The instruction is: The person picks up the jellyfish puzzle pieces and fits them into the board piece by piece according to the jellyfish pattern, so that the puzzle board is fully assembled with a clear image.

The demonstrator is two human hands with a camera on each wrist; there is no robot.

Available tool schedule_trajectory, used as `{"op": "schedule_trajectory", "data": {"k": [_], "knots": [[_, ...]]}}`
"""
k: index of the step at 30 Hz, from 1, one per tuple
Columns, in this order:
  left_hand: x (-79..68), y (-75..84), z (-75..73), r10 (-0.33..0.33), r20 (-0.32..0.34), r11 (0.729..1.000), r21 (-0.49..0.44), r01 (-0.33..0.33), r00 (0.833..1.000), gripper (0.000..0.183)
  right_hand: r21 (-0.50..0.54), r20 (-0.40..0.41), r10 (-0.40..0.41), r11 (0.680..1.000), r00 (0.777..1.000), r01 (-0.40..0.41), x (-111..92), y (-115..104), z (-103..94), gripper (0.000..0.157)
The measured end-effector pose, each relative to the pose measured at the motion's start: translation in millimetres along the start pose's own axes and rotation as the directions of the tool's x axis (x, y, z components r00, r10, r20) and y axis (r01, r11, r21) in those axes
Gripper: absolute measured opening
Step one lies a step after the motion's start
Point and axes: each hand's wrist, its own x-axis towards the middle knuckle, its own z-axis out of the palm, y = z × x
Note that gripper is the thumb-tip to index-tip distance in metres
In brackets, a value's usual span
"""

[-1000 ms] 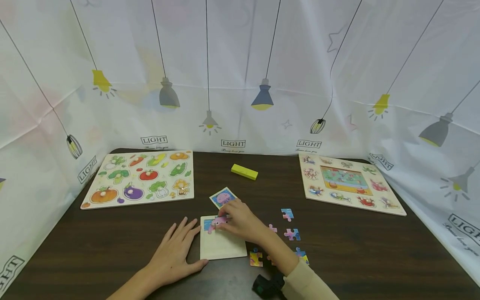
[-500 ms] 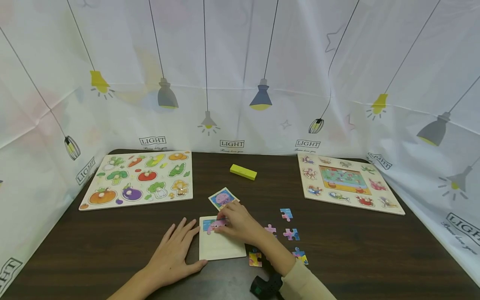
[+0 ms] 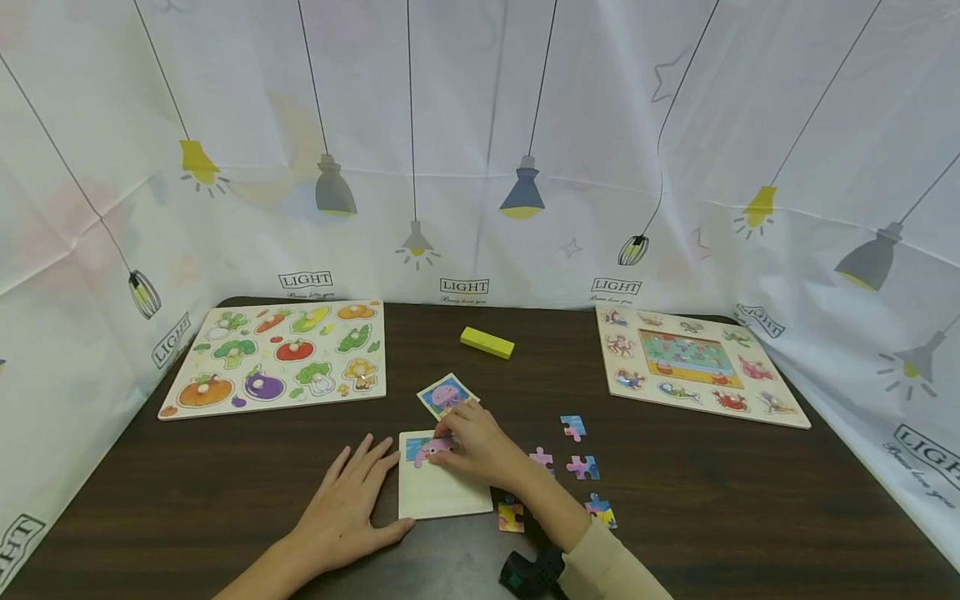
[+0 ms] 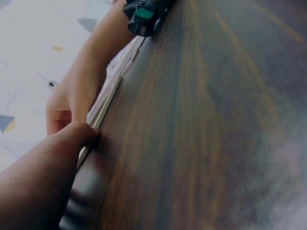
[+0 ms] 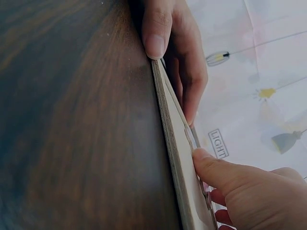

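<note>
Head view shows the left hand (image 3: 348, 504) spread flat on the worktop (image 3: 187, 508), touching the pale board's (image 3: 442, 496) left edge; the right hand's (image 3: 480, 446) thumb and fingers pinch a pink puzzle piece (image 3: 435, 449) on the board's upper part.

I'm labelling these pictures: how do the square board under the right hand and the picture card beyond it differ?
Size: the square board is plainly larger than the picture card.
Pose: in the head view the board sits nearly straight, the card turned at an angle.
Surface: the board is mostly bare, with puzzle pieces along its far side; the card is largely printed in pink and blue.
Both are pale-edged and lie on the table.
</note>
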Motion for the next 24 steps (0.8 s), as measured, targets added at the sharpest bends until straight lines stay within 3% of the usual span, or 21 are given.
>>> {"op": "schedule_trajectory", "data": {"k": [9,24], "knots": [[-0.7,-1.2,0.9,0.006,-0.011,1.000,-0.013,-0.007,1.000,0.083,-0.008,0.023,0.053,0.999,0.998,-0.053,-1.8,-0.9,-0.1,0.027],[-0.2,-0.9,2.1,0.021,-0.030,1.000,0.006,-0.021,0.999,0.082,-0.007,-0.002,0.053,0.999,0.999,-0.053,-3.0,-0.9,1.0,0.024]]}}
